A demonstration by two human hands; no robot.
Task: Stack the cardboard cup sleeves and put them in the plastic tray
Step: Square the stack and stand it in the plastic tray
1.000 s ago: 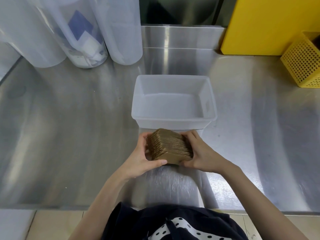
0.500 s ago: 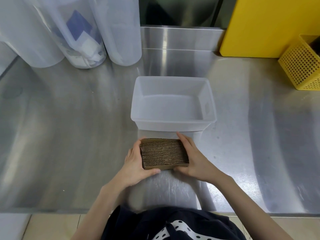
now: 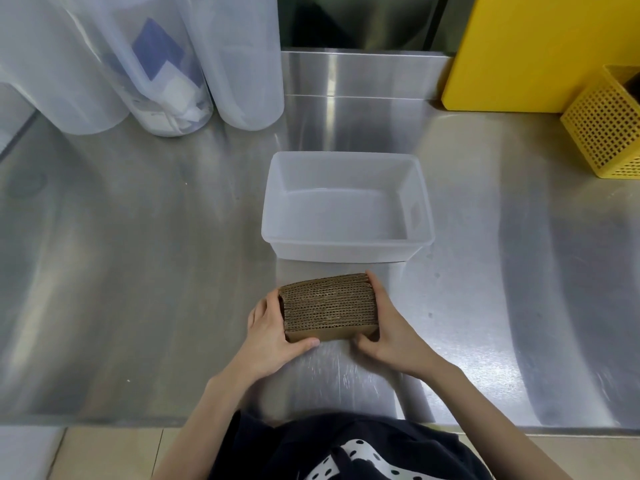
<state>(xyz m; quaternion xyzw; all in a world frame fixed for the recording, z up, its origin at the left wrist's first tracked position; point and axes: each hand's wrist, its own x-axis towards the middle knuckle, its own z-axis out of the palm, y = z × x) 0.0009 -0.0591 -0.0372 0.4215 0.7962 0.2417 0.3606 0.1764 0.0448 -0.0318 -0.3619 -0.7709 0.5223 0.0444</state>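
A stack of brown corrugated cardboard cup sleeves stands on edge on the steel counter, just in front of the translucent plastic tray. My left hand grips the stack's left end, thumb along its near face. My right hand grips the right end, fingers over the far corner. The tray holds nothing and sits a short gap beyond the stack.
Three tall translucent containers stand at the back left. A yellow box and a yellow perforated basket stand at the back right. The steel counter ends at its front edge close to my body.
The stack was tilted and skewed a second ago; now it is squared up, resting level on the counter, pressed between both hands. My right thumb has moved to the near face.
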